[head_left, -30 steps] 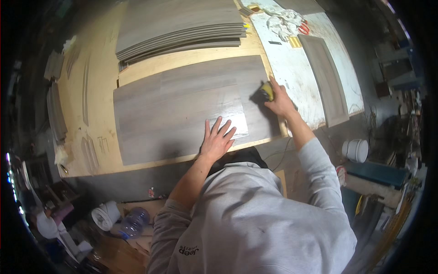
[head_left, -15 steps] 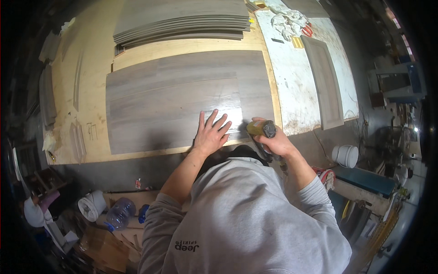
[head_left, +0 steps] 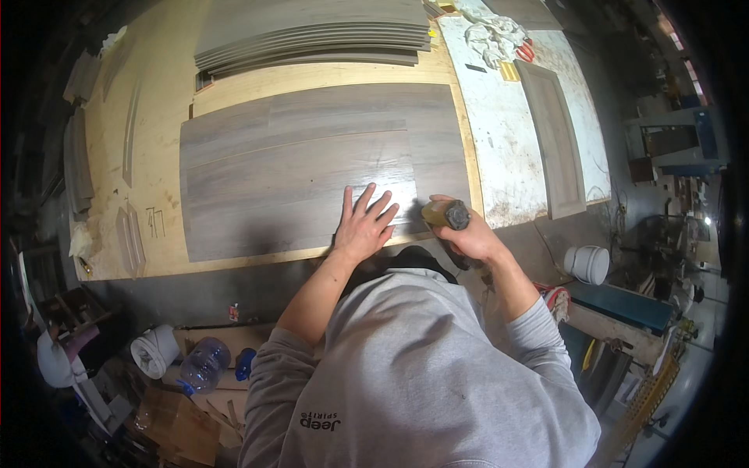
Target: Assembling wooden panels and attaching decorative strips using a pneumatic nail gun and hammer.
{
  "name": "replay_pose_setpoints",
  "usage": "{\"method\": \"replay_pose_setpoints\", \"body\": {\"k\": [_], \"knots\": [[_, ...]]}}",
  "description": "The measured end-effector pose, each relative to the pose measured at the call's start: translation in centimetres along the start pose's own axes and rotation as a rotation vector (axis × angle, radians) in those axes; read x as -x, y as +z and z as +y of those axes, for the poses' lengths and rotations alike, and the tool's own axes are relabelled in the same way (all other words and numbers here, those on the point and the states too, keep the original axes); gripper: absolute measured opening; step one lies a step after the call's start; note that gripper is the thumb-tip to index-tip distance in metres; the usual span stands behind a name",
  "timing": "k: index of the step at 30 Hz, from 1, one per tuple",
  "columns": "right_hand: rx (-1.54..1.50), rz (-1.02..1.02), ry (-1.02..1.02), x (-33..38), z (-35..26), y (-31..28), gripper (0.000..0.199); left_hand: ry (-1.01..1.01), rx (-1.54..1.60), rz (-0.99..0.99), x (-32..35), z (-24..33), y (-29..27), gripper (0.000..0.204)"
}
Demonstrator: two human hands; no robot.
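Note:
A large panel of grey wood-look boards lies flat on the pale worktable, with seams between its boards. My left hand rests palm down on it near the front edge, fingers spread and holding nothing. Around the handle of a nail gun, yellowish with a dark cap, my right hand is closed. The nail gun is at the panel's near right corner. Its nose is hidden, so I cannot tell whether it touches the wood.
Several stacked grey boards lie behind the panel. On the white tabletop at right are a framed panel, a crumpled white cloth and red-handled scissors. Buckets and a clear water jug are below the table.
The nail gun has tilted a little and shifted slightly up and left in my right hand. My left hand stays flat on the panel.

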State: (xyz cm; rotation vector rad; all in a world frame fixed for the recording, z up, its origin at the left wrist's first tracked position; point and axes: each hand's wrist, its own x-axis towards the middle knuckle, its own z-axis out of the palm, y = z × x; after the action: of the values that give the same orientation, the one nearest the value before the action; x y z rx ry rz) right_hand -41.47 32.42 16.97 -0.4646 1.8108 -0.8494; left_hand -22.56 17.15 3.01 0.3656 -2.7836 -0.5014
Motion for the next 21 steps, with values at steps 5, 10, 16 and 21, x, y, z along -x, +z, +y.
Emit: {"method": "replay_pose_setpoints", "body": {"k": [5,10,16,21], "knots": [[0.098,-0.034,0.08,-0.3,-1.1,-0.5,0.064,0.003,-0.005,-0.001,0.1,0.0,0.0,0.046],[0.064,-0.057,0.001,0.5,0.0,-0.1,0.064,0.002,0.004,0.0,0.1,0.1,-0.1,0.045],[0.122,-0.062,-0.007,0.5,0.2,0.8,0.064,0.001,0.007,-0.015,0.2,-0.1,0.0,0.046],[0.098,-0.057,0.023,0.6,0.3,1.1,0.064,0.004,0.008,-0.006,0.3,-0.3,0.2,0.046]]}}
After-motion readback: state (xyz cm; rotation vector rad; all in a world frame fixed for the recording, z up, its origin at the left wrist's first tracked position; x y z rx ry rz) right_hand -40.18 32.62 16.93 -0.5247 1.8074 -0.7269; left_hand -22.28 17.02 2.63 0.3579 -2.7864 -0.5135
